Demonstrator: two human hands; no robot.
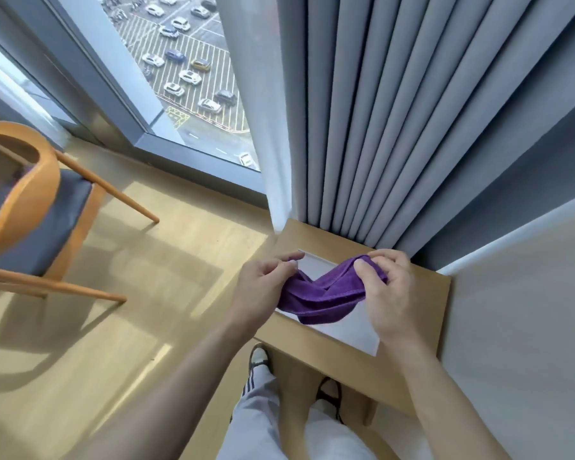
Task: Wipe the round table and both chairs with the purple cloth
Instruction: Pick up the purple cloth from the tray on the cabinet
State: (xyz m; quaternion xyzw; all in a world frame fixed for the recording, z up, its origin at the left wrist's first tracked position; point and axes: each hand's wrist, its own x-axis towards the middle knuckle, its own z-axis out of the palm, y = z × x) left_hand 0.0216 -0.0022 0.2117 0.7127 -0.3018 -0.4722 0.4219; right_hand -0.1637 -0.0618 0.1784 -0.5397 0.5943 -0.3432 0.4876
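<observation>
The purple terry cloth [326,295] is held bunched and twisted in mid-air between both hands, over the white inset top of a small wooden side table [422,330] at the near right. Its long axis runs left-right, sagging in the middle, with the right end slightly higher and farther.

The left hand [263,288] pinches the cloth's left end with thumb and fingertips; the right hand [387,293] grips the right end, fingers curled over the hem. Neither hand is free. Both forearms reach forward from the bottom of the view, roughly parallel, the right wrist raised a little more than the left.

One chair is seen: an orange wooden chair with a grey-blue seat pad [37,224], at the far left, well apart from the hands across bare light-wood flooring [130,327]. The left hand is the nearer one to it. The round table and the second chair are not in view, so their bearing cannot be told.

Judgement: the cloth is being readied, and wiping appears not yet started. The coming move likely needs a turn to the left, away from the grey pleated curtain [395,111] and the window [186,61] ahead.
</observation>
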